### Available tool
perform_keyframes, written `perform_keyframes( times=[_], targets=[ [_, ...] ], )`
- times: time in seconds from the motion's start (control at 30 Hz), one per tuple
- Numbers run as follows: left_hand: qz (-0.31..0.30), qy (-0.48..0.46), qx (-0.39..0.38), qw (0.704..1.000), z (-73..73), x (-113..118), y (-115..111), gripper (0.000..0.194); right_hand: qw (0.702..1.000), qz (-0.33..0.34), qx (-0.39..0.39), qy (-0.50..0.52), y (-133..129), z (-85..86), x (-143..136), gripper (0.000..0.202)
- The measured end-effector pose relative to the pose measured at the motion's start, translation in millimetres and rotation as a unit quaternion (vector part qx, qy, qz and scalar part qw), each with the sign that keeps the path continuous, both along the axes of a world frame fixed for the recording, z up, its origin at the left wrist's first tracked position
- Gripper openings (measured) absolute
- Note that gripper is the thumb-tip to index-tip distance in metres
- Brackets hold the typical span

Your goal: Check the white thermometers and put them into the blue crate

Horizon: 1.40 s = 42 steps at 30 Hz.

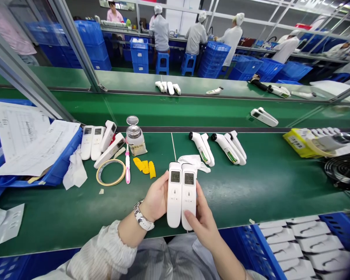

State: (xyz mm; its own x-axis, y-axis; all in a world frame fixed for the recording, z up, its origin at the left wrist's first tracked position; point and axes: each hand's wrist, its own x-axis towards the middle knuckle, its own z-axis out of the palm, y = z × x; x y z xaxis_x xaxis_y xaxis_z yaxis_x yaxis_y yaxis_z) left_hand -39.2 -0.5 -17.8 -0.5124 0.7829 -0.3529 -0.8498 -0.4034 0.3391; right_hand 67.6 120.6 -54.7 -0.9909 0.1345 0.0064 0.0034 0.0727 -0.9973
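Two white handheld thermometers stand side by side, touching, with their small grey screens facing me. My left hand (158,197) is closed round the side of the left thermometer (174,208). On the right thermometer (188,194), my right hand (203,219) rests its thumb on the lower front, its other fingers behind and along the edge. Dark characters show on both screens. Just behind them lie white finger covers (192,160). Farther back on the green bench are white thermometers (202,147) with open battery compartments, and another group (229,147) beside them.
At left are several thermometers (97,142), a tape roll (97,177), a pink-white brush (127,167), a metal-topped bottle (136,142), yellow finger covers (152,170) and a blue bin (51,167) with papers. A green conveyor (163,111) runs behind; a blue crate (265,252) stands lower right.
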Motion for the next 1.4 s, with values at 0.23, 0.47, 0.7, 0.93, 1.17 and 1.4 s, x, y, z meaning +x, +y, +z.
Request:
perform_keyframes(
  times=[0.23,0.47,0.7,0.93,1.17,1.4],
  targets=[
    [-0.005,-0.005,-0.013,1.0,0.4,-1.1,0.3,0.046,1.0,-0.012,-0.022,0.003,-3.6,-1.8,-0.8,0.07],
    [0.001,-0.008,-0.015,1.0,-0.9,-0.9,0.8,0.044,1.0,-0.013,-0.012,0.006,-4.0,-2.4,-0.8,0.069],
    [-0.003,-0.002,-0.002,1.0,-0.3,-0.7,0.6,0.044,1.0,-0.016,-0.018,0.008,-4.9,-0.5,-0.8,0.069],
    [-0.018,-0.011,0.012,1.0,-1.0,-0.3,-1.4,0.045,0.998,-0.019,-0.049,0.015,-8.1,8.8,5.8,0.064],
    [-0.017,-0.016,-0.017,1.0,4.5,-0.4,-1.9,0.047,0.996,-0.028,-0.018,0.077,-24.7,42.4,20.6,0.061],
    [-0.011,-0.03,-0.023,0.999,12.5,0.5,-0.8,0.049,0.994,-0.023,0.011,0.11,-33.0,66.2,21.6,0.059]
  ],
)
